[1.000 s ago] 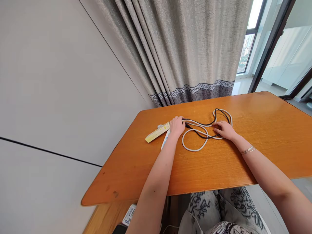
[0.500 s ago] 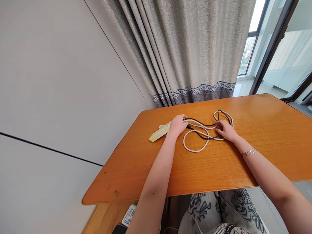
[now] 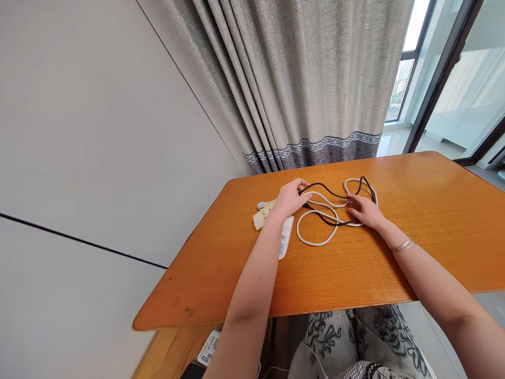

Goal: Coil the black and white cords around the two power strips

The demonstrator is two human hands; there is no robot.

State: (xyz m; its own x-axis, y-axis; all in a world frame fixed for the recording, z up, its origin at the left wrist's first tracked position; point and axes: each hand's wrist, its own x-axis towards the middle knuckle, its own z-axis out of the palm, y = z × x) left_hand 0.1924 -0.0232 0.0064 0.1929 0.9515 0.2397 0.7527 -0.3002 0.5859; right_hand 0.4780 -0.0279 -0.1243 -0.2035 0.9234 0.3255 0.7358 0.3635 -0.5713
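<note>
My left hand (image 3: 290, 199) reaches over a yellowed power strip (image 3: 259, 219), with fingers closed on a black cable (image 3: 321, 184) near the strip. Beneath my wrist shows part of a white power strip with blue markings (image 3: 288, 236); the rest is hidden. Loops of white cable (image 3: 315, 244) lie tangled with the black one between my hands. My right hand (image 3: 366, 211) rests at the right-hand loops, touching the cables, its thumb and fingers apart. A small white piece (image 3: 261, 205) sits behind the yellowed strip.
All this lies on a brown wooden table (image 3: 221, 263). A grey curtain (image 3: 315, 95) hangs behind its far edge, and a pale panelled wall (image 3: 98, 131) borders the left. Below the front edge are a white box with a printed label (image 3: 208, 347) and a dark object (image 3: 193, 370).
The yellowed strip has turned and lies with its socket face showing; the white strip has come into view under my wrist. The black cable now arches higher from my left hand.
</note>
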